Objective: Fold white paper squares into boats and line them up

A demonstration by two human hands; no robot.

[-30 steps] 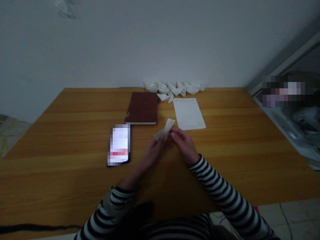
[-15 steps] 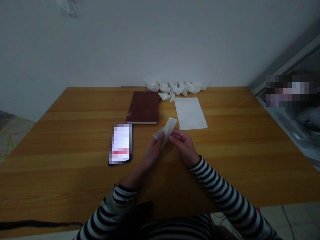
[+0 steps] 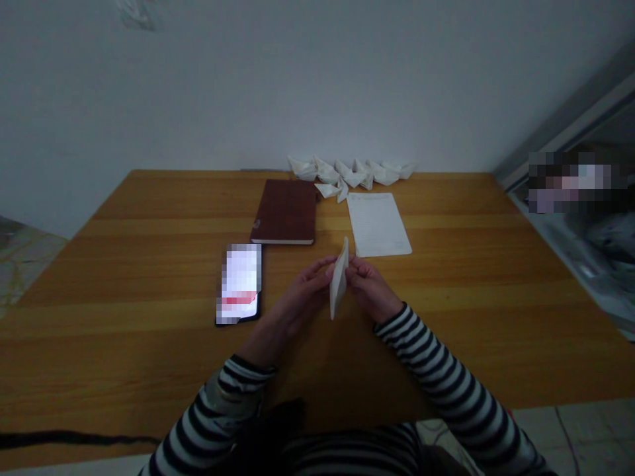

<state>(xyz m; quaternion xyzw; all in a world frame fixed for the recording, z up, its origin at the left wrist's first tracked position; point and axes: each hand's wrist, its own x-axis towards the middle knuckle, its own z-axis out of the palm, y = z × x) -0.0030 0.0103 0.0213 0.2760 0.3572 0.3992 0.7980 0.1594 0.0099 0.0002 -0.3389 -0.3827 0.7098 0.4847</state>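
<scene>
A folded piece of white paper [image 3: 338,281] stands nearly on edge above the wooden table [image 3: 124,264], pinched from both sides. My left hand [image 3: 305,294] grips its left face with the fingers closed on it. My right hand [image 3: 370,287] holds the right face the same way. Both arms wear black-and-white striped sleeves. A flat white sheet [image 3: 378,223] lies just beyond my hands.
A lit phone [image 3: 239,283] lies left of my hands, and a dark red notebook [image 3: 286,211] lies behind it. Several folded white paper boats [image 3: 347,174] sit at the table's far edge by the wall. A blurred area is at right.
The folded paper has turned from lying slanted to the left to standing almost upright between my hands. Both hands shifted slightly to grip its two sides.
</scene>
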